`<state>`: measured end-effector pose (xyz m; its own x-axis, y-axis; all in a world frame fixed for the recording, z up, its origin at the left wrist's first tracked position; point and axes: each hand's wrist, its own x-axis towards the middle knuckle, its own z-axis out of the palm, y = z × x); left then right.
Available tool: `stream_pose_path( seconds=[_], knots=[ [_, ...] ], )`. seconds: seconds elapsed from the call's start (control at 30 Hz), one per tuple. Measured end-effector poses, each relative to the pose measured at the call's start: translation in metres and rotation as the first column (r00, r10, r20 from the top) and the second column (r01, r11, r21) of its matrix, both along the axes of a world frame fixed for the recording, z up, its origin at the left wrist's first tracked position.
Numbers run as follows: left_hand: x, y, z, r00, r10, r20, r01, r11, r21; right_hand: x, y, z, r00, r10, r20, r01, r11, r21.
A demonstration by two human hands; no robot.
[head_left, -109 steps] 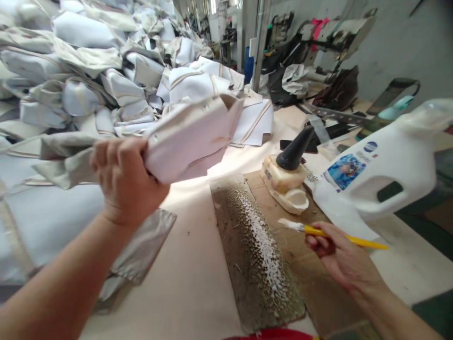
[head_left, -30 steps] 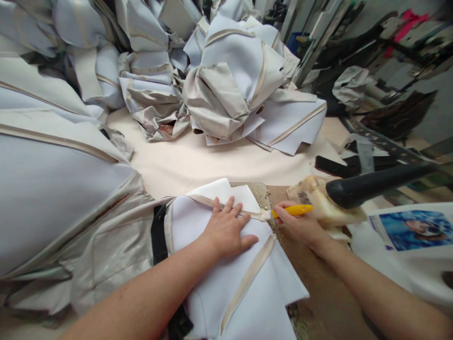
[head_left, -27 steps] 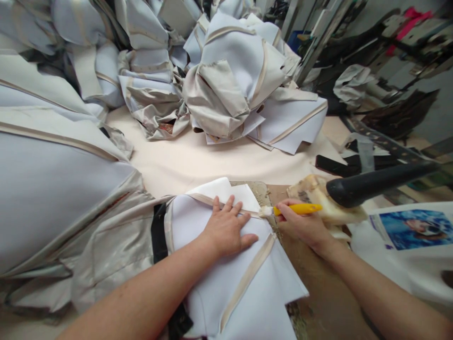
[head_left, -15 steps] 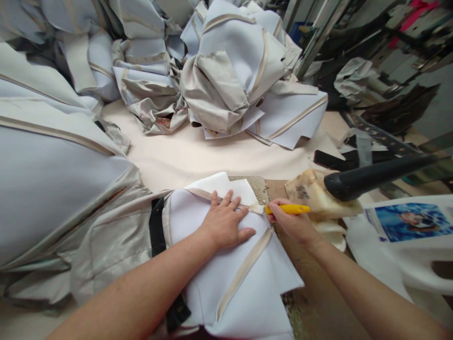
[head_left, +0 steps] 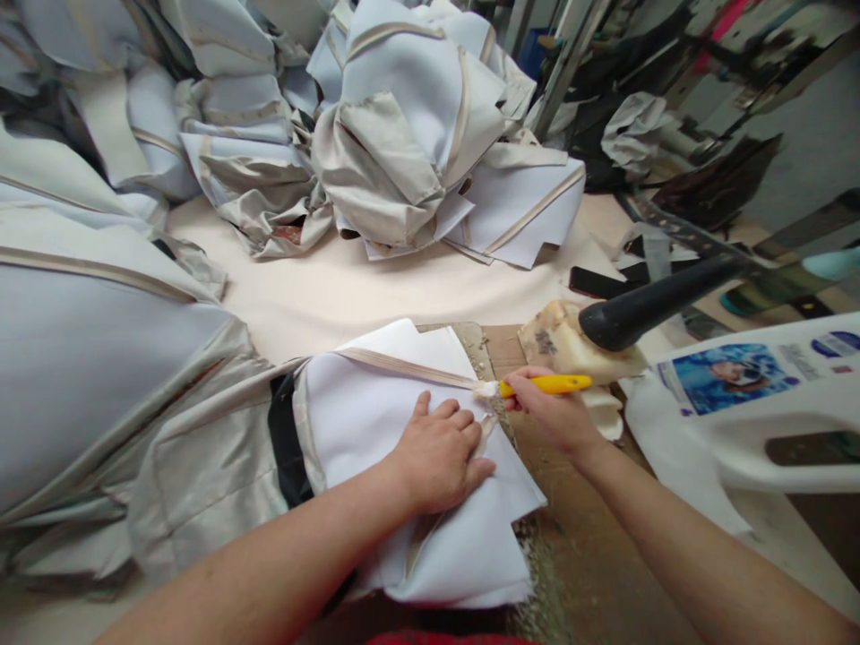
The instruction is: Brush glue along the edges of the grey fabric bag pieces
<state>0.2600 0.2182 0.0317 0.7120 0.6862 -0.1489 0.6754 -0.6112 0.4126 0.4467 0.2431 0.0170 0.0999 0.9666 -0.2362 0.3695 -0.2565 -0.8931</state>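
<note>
My right hand (head_left: 547, 417) grips a small brush with a yellow handle (head_left: 563, 383) and pale bristles. The bristle tip touches the right end of a beige strip (head_left: 409, 367) that runs across a white fabric panel (head_left: 366, 430). My left hand (head_left: 440, 452) lies palm down on that panel, below the strip, with its fingers slightly bent and the thumb apart. Beneath it the panel is bunched, and a second beige strip is partly covered. Grey cloth (head_left: 208, 457) with a black band (head_left: 288, 439) joins the panel's left side.
A glue-stained, yellowish container (head_left: 547, 336) stands right of the panel, a black tube (head_left: 645, 309) above it. Beyond are a phone (head_left: 595, 282) and a white jug (head_left: 712, 439) with a picture label. Piled white and grey pieces (head_left: 403, 116) fill the back and left.
My left hand has slid down off the upper strip toward the lower one, bunching the panel. The brush has shifted slightly along to the strip's end. The camera view has turned right.
</note>
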Motion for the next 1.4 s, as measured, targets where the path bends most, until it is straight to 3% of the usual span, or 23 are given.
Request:
stream_pose_path(
  seconds=[0.1, 0.23, 0.43, 0.57, 0.7, 0.9, 1.0, 1.17, 1.3, 1.4],
  knots=[
    [0.001, -0.003, -0.004, 1.000, 0.024, 0.000, -0.024, 1.000, 0.012, 0.003, -0.006, -0.006, 0.994, 0.109, 0.027, -0.106, 0.991, -0.079],
    [0.000, -0.003, -0.009, 0.999, 0.038, 0.007, -0.038, 0.999, 0.008, 0.009, -0.018, -0.004, 0.990, 0.117, 0.080, -0.105, 0.984, -0.145],
    [0.000, -0.005, -0.009, 0.999, 0.051, 0.012, -0.051, 0.999, 0.004, -0.006, -0.008, -0.015, 1.000, -0.031, 0.005, 0.031, 1.000, 0.003],
    [0.001, -0.005, -0.010, 0.999, 0.047, 0.008, -0.047, 0.999, 0.009, -0.001, -0.016, -0.021, 1.000, -0.012, 0.019, 0.012, 1.000, 0.021],
    [0.000, -0.005, -0.013, 0.999, 0.048, 0.016, -0.049, 0.999, 0.005, 0.015, -0.038, -0.011, 0.995, 0.067, 0.076, -0.059, 0.994, -0.095],
    [0.000, -0.006, -0.015, 0.998, 0.055, 0.020, -0.055, 0.998, 0.029, 0.011, -0.041, -0.006, 1.000, -0.007, -0.008, 0.007, 0.999, -0.044],
    [0.001, -0.007, -0.015, 0.999, 0.048, 0.005, -0.048, 0.998, 0.029, 0.009, -0.047, -0.011, 1.000, 0.026, 0.000, -0.025, 0.993, -0.112],
    [0.002, -0.008, -0.017, 0.999, 0.037, -0.016, -0.036, 0.998, 0.058, 0.018, -0.080, -0.006, 1.000, -0.007, -0.002, 0.007, 0.963, -0.269],
    [0.002, -0.010, -0.019, 0.999, 0.009, -0.032, -0.006, 0.997, 0.078, 0.027, -0.104, -0.001, 0.998, -0.043, 0.042, 0.053, 0.954, -0.296],
    [0.003, -0.011, -0.020, 0.998, -0.018, -0.056, 0.022, 0.997, 0.077, 0.029, -0.103, 0.001, 0.996, -0.051, 0.068, 0.069, 0.955, -0.288]
  ],
)
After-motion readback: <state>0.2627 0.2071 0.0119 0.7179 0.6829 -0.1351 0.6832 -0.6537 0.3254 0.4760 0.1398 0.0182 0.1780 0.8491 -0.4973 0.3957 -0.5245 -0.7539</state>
